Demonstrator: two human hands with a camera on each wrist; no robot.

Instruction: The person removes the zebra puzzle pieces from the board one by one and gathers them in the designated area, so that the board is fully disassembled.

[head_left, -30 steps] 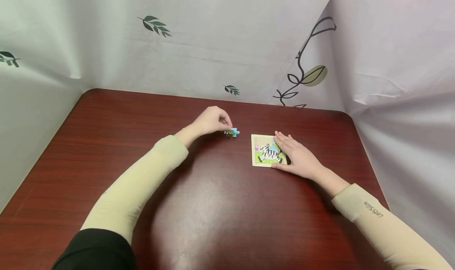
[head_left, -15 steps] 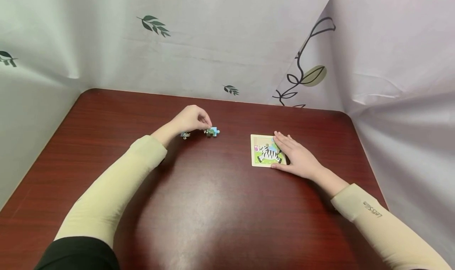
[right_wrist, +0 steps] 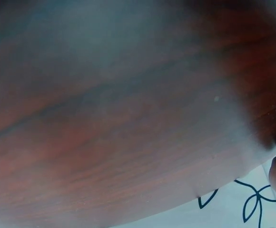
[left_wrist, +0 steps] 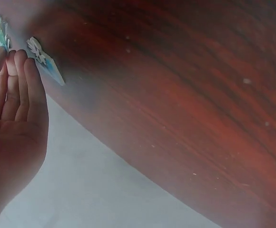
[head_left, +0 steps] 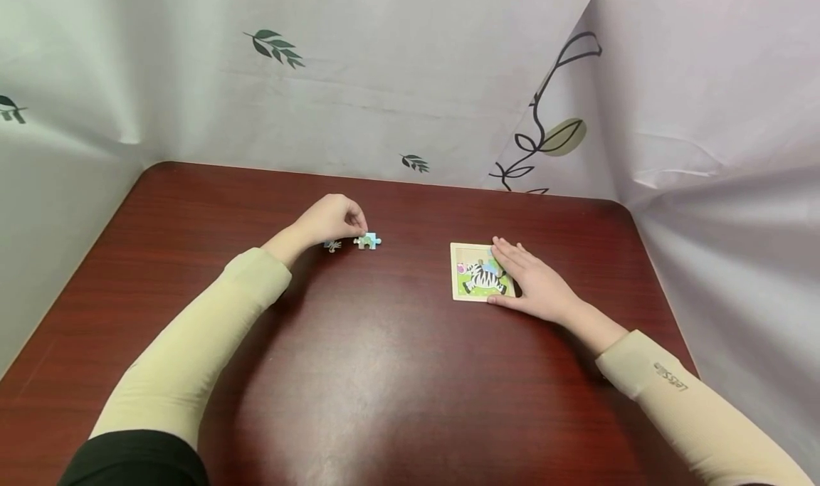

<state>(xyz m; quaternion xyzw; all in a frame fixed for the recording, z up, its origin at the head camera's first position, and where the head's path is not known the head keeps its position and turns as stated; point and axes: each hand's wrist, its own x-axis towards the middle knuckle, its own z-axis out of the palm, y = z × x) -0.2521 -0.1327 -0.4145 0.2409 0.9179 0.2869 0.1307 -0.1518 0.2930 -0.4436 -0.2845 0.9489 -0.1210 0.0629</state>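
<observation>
My left hand (head_left: 329, 219) pinches a blue-and-green jigsaw piece (head_left: 368, 241) between thumb and fingertips, close over the table. In the left wrist view the same piece is seen edge-on at the fingertips. A second jigsaw piece (left_wrist: 45, 59), blue with a pale pattern, lies on the table just beside that hand, partly under it in the head view. To the right is a small square wooden puzzle tray (head_left: 454, 280) with a zebra picture; its upper part shows bare wood. My right hand (head_left: 538, 283) rests along the tray's right edge, fingers extended, thumb at the lower corner.
The dark red wooden table (head_left: 384, 372) has rounded far corners. A whitish curtain (head_left: 359, 80) with leaf prints hangs behind its far edge and along both sides.
My left hand has moved left with the pinched jigsaw piece, away from the tray. The second piece has come into view beside it. The right hand and tray stay put.
</observation>
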